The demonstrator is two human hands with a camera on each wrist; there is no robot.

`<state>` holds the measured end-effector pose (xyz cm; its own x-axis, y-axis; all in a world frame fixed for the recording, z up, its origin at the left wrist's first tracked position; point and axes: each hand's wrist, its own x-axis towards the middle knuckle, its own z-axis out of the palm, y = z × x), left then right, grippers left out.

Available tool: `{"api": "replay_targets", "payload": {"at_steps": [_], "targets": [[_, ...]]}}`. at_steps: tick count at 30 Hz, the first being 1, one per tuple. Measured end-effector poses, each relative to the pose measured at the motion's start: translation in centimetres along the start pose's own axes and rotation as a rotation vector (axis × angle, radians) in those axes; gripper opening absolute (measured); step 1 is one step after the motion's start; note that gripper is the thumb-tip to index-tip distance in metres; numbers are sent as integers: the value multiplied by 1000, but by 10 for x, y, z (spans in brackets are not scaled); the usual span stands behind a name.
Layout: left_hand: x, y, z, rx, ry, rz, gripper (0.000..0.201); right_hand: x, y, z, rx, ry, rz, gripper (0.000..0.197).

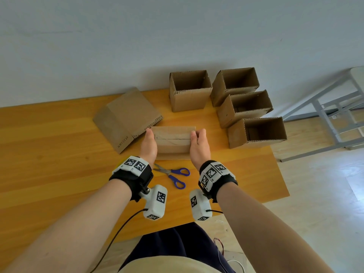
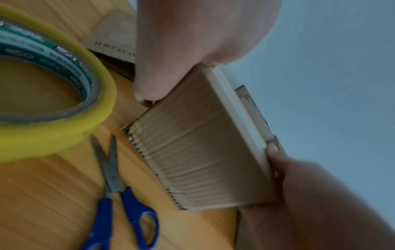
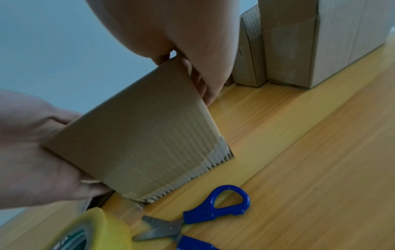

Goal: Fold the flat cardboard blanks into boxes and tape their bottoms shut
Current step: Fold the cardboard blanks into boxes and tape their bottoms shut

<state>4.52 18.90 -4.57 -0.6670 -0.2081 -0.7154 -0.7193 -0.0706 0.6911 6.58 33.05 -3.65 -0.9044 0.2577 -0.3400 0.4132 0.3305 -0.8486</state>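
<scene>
Left hand (image 1: 150, 143): pressed against the left side of the box in progress (image 1: 173, 141), thumb laid along the top edge; the other fingers are hidden behind the cardboard, so the hold on the far side cannot be confirmed. Right hand (image 1: 199, 144): set against the right side of the same box, fingers curled over its upper corner and thumb on the near face. The box is gripped between the two hands.

Box in progress: held at the middle of the desk (image 1: 49, 154), upside down, closed flaps uppermost with the centre seam visible across them. In the wrist views its lower corrugated edge is at the desk surface; whether it is touching cannot be determined.

Count of items:
- Finished boxes (image 1: 244, 107): four, standing open-topped at the far right of the desk, close together.
- Flat blanks (image 1: 126, 119): one stack, far left of the held box; number of sheets cannot be told.
- Scissors (image 1: 173, 175): one pair, blue handles, lying just in front of the held box, between the wrists.
- Roll of tape (image 2: 53, 104): one, yellowish, lying flat beside the scissors, under the left wrist.
</scene>
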Motion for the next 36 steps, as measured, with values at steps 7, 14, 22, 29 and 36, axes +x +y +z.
{"api": "replay_targets", "payload": {"at_steps": [7,14,22,29,36], "targets": [[4,3,-8,-166,-96,-204,37,-2,-7,-9,96,-46,40,24],[-12,5,-23,-234,-169,-140,36,-3,-18,-23,178,-29,135,28],[-31,18,-21,-262,-330,3,37,-24,-30,-49,229,-94,136,40],[-38,27,-4,-212,-331,49,39,-38,-17,-70,185,-62,143,46],[-38,26,6,-83,-362,88,39,-41,-1,-81,199,-43,158,44]]}}
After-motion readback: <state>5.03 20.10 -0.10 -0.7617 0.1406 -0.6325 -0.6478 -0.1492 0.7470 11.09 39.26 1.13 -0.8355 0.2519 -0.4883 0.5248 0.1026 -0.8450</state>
